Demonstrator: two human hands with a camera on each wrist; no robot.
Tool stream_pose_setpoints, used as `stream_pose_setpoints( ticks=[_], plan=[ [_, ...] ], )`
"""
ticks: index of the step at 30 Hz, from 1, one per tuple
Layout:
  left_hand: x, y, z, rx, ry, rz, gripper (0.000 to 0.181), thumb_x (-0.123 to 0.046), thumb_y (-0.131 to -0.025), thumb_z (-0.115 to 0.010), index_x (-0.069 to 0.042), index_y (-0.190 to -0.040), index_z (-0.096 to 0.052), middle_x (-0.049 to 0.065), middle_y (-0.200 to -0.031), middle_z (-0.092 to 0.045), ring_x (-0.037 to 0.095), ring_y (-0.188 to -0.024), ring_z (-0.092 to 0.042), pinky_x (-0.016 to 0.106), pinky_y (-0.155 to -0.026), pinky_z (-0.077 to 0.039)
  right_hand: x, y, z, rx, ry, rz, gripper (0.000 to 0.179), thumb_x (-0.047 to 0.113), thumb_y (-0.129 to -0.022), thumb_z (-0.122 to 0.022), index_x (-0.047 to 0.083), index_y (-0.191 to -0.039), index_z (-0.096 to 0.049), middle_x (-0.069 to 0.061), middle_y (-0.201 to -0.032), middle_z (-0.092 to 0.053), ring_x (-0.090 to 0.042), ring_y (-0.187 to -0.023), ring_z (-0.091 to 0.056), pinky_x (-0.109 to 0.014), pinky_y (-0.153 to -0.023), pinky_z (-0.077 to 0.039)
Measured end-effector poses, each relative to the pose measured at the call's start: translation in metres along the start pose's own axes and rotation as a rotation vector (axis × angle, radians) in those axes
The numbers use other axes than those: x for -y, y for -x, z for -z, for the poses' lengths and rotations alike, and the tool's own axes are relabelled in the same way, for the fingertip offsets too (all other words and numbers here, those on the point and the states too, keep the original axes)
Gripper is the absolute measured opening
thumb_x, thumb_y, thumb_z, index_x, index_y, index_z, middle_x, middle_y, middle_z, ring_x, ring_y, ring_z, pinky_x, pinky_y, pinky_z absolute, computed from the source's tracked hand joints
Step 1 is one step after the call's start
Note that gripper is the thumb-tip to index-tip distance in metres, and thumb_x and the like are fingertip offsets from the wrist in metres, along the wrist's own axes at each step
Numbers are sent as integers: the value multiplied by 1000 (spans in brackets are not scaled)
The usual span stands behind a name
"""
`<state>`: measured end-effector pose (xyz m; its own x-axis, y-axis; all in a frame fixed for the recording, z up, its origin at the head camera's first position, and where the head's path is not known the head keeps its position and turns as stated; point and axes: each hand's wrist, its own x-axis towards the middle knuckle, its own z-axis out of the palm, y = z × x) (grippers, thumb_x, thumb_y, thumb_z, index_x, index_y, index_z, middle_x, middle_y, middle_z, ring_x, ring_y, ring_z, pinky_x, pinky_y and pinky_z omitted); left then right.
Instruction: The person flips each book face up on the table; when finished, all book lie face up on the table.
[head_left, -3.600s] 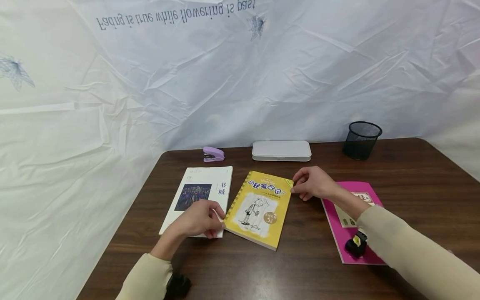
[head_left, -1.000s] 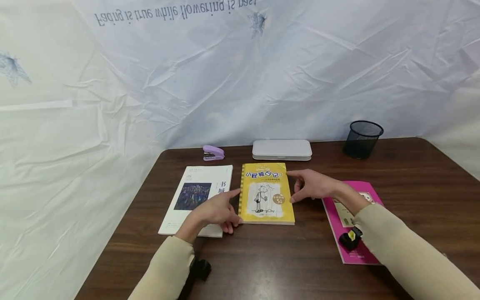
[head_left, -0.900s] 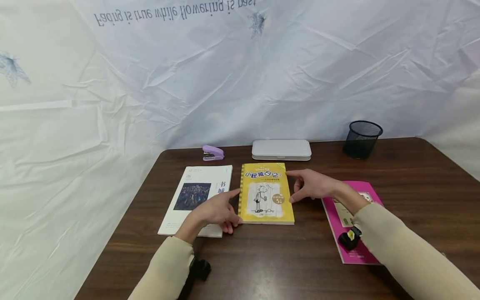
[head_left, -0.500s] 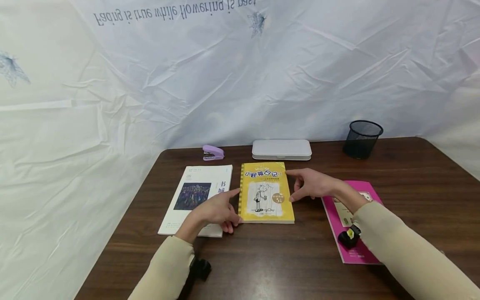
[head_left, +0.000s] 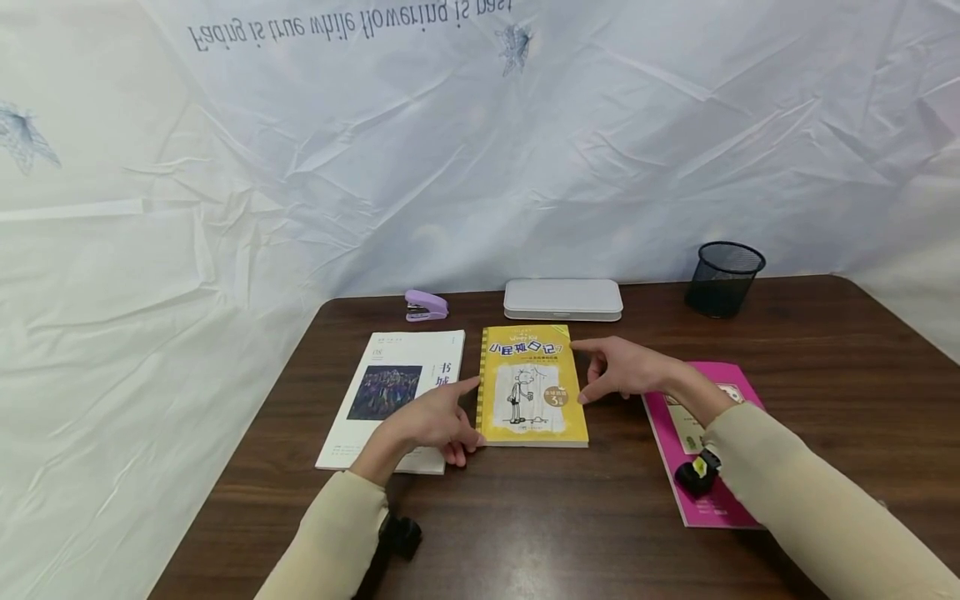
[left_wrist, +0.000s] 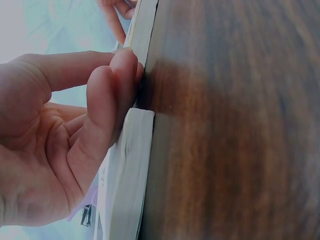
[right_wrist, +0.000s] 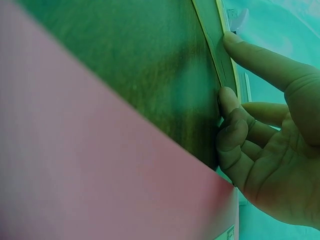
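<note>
A yellow comic paperback (head_left: pixel 534 396) with a cartoon figure on its cover lies flat and square on the table in the head view. My left hand (head_left: pixel 431 421) touches its left edge, index finger extended and thumb near the lower corner. Along the right edge, the index finger and thumb of my right hand (head_left: pixel 626 368) rest spread apart. Both wrist views show fingertips against the page block; the other fingers are bent. Under my left hand lies a white magazine (head_left: pixel 382 392), partly covered. A magenta book (head_left: pixel 675 433) lies beneath my right forearm, which hides part of it.
On the brown wooden table (head_left: pixel 525 517), a purple stapler (head_left: pixel 427 306), a white pencil case (head_left: pixel 562 300) and a black mesh pen holder (head_left: pixel 723 281) stand along the back edge. White sheeting (head_left: pixel 465 167) hangs behind.
Since the oldest frame, the yellow paperback has turned from tilted to straight and shifted slightly away from me; both hands moved with it. Over the last second, hands and book stay still.
</note>
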<state>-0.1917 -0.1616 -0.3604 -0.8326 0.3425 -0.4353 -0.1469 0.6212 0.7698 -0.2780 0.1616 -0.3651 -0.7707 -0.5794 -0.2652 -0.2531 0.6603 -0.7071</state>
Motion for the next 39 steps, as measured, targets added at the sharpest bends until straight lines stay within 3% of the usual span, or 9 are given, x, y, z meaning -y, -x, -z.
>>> stream_pose_setpoints(
  ticks=[11,17,24,29,39],
  plan=[
    [-8,7,-3,-50,-73,-5,91,-10,-93,-81,-12,-168,-29,11,-71,-70,16,-49,-64,31,-49,-58,3,6,5,-6,6,-17,93,27,-90,-84,0,-163,-33,-6,-89,-66,-19,-72,-58,-31,-57,-52],
    [-19,14,-6,-106,-99,-60,84,-15,-94,-80,-11,-165,-35,10,-73,-69,17,-51,-64,31,-48,-57,12,15,13,-53,17,-13,78,33,-97,-78,2,-160,-42,-8,-94,-70,-21,-72,-62,-35,-62,-56],
    [-32,16,-19,-74,-145,-144,76,-24,-95,-81,-14,-161,-45,8,-77,-71,18,-55,-67,34,-53,-59,24,29,26,-134,6,5,68,35,-99,-75,5,-156,-50,-13,-97,-71,-24,-74,-63,-34,-62,-54],
    [-38,14,-29,-46,-168,-185,73,-25,-95,-81,-14,-159,-48,8,-80,-71,19,-59,-71,33,-54,-60,20,39,34,-168,-6,1,66,34,-99,-75,7,-155,-52,-16,-101,-70,-27,-77,-66,-30,-63,-53],
    [-49,12,-45,-18,-155,-206,71,-28,-95,-81,-15,-158,-51,8,-82,-70,21,-61,-71,31,-53,-58,5,68,53,-268,35,13,61,30,-100,-74,5,-153,-54,-9,-103,-73,-24,-82,-68,-30,-73,-56]
  ],
)
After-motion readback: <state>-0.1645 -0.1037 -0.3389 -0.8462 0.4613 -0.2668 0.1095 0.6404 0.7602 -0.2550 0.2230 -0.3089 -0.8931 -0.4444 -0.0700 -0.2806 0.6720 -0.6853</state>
